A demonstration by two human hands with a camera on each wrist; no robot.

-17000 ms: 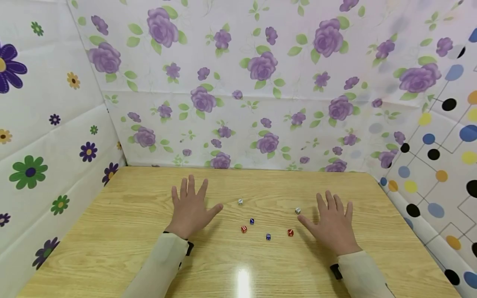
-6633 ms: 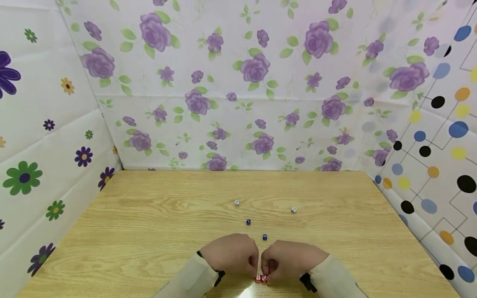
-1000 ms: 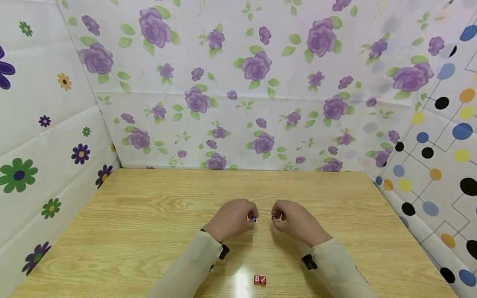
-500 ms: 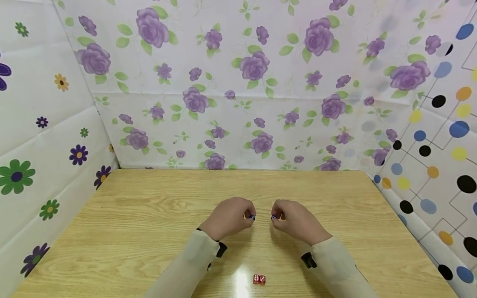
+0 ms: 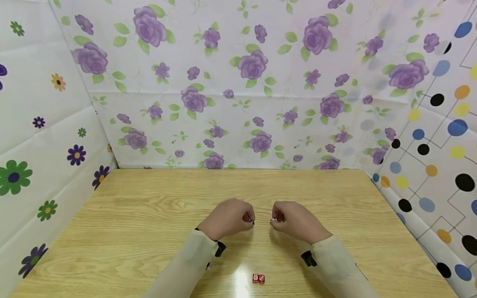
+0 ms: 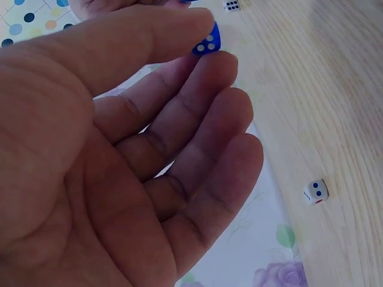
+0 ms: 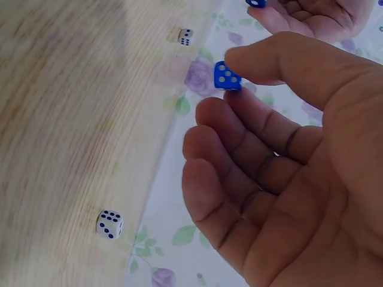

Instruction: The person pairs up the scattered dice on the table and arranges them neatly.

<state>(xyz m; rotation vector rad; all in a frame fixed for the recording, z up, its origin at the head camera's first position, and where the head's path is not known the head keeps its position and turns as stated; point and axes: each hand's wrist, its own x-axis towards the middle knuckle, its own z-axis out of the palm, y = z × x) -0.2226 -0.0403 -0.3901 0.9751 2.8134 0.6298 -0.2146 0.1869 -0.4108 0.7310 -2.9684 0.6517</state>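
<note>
My left hand (image 5: 229,217) pinches a blue die (image 6: 207,43) between thumb and index finger, its other fingers curved. Opposite it, my right hand (image 5: 296,221) pinches a second blue die (image 7: 227,76) the same way. A gap separates the two hands over the middle of the table. Two red dice, the left one (image 5: 255,278) and the right one (image 5: 261,279), sit side by side near the front edge. Two white dice lie on the table; the left wrist view shows one (image 6: 316,191) and another (image 6: 232,6). In the head view the hands hide them.
The wooden table (image 5: 149,207) ends at a purple-flowered cloth (image 5: 223,124) at the back. Patterned cloths stand on both sides: flowers on the left (image 5: 44,136), coloured dots on the right (image 5: 439,165). Light glares off the front of the table.
The scattered red dice were brought together at the front, and each hand then picked up a blue die. Over the last second both hands stay nearly in place, the blue dice tilting slightly.
</note>
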